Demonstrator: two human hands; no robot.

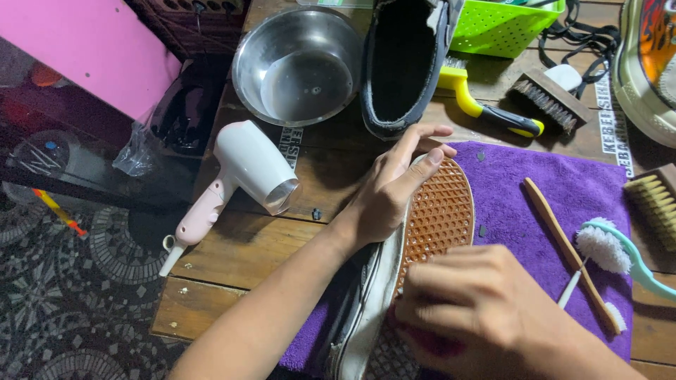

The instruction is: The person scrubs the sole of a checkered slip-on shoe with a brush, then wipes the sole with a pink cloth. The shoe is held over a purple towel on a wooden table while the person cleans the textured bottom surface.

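Left hand (391, 186) gripping upturned sneaker (429, 225) on purple towel (563, 190), right hand (468, 306) fisted on sole, contents unclear

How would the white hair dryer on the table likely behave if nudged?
The hair dryer lies on its side with a round barrel, so it may rock or pivot. Its smooth plastic shell probably slides easily on the wooden table. It looks small, likely light.

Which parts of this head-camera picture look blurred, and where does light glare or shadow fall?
Head view: the right hand is motion-blurred and close to the lens; the left hand and shoe sole are sharper; glare sits on the steel bowl; the floor at left lies in shadow.
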